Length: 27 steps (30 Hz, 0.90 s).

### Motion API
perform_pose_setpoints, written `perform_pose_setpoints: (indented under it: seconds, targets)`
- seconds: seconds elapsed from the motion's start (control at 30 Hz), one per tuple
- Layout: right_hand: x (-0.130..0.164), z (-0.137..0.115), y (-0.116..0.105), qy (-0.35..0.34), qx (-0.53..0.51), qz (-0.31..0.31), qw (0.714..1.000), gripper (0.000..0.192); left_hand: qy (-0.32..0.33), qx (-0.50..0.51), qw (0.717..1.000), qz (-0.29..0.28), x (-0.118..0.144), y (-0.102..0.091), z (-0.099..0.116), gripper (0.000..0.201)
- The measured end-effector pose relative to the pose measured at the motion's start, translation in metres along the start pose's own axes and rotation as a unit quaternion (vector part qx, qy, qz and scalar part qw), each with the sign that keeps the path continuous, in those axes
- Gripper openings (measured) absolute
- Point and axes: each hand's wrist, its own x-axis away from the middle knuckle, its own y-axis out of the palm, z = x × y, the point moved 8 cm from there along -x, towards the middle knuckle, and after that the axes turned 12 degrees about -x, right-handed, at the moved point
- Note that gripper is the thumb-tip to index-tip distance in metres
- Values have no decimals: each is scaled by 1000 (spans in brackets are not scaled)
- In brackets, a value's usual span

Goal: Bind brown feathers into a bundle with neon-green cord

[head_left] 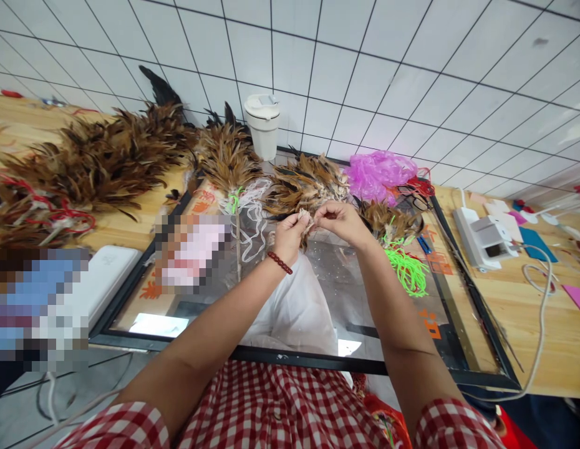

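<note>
My left hand [290,233], with a dark red bead bracelet [279,262] on the wrist, pinches a small bunch of feathers [305,216] by its pale, fluffy end. Close beside it, my right hand [340,222] has thumb and fingertips pressed together at the same bunch; what lies between them is too small to make out. Just beyond both hands is a pile of brown feathers [305,181]. To the right lie a smaller heap of feathers [390,221] and bright green cord [408,269]. On the left, a feather duster [231,162] has green ties on its thin stick.
A black-framed glass panel [313,363] covers the work surface. White string [250,231], a lidded cup [262,128] and a purple plastic bag [381,174] stand or lie around it. More feather dusters [98,162] are left; a white device [484,237] with a cable is right.
</note>
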Motion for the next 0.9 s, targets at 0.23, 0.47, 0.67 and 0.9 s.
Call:
perform_pose_setpoints:
  seconds: [0.23, 0.47, 0.67, 0.9]
  targets:
    - [13, 26, -5, 177, -30, -141, 974, 16, -13, 32, 999, 23, 0, -4, 7, 29]
    - [25, 46, -4, 251, 152, -217, 931, 16, 8, -4, 1000, 7, 0, 0, 7, 27]
    - [20, 44, -14, 234, 323, -166, 902, 18, 14, -21, 1000, -13, 0, 1, 6, 29]
    - [11, 24, -26, 136, 149, -67, 977, 26, -21, -51, 996, -66, 5, 10, 3, 33]
